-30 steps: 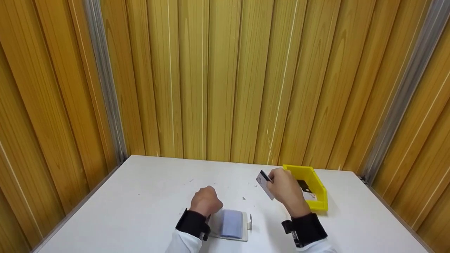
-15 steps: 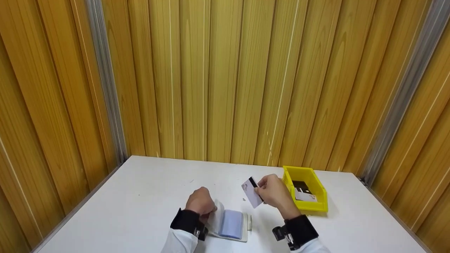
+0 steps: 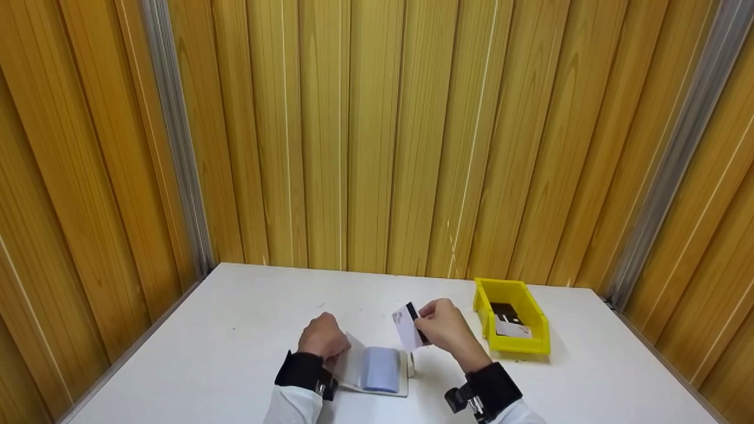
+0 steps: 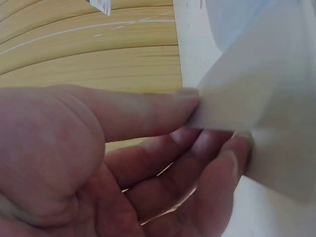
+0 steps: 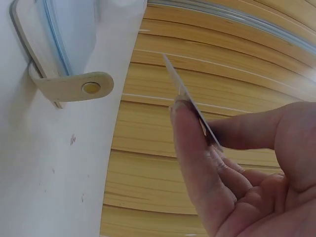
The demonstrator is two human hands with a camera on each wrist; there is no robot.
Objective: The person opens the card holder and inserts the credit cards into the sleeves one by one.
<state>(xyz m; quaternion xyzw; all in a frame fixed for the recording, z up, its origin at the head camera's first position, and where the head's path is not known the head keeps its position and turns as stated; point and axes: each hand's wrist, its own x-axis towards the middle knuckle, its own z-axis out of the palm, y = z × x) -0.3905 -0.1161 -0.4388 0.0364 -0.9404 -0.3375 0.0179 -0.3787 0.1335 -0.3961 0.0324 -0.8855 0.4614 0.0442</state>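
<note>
Plainly, right hand (image 3: 445,327): clamped on a card (image 3: 405,331) by its striped edge, off the worktop (image 3: 235,359); a light grip should keep it from bowing.
Left hand (image 3: 323,337): pinching a pale leaf (image 4: 237,89) near its corner; steady tension (no tugging) should spare it creases.
Card holder (image 3: 381,371): lying open between both hands, nearer the person.
Yellow bin (image 3: 518,344): right of the right hand, more cards (image 3: 511,328) inside.

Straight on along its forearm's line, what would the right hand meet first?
Probably the panelled back wall, past the white table; nothing visible blocks the right hand that way, though its height is hard to judge.
</note>
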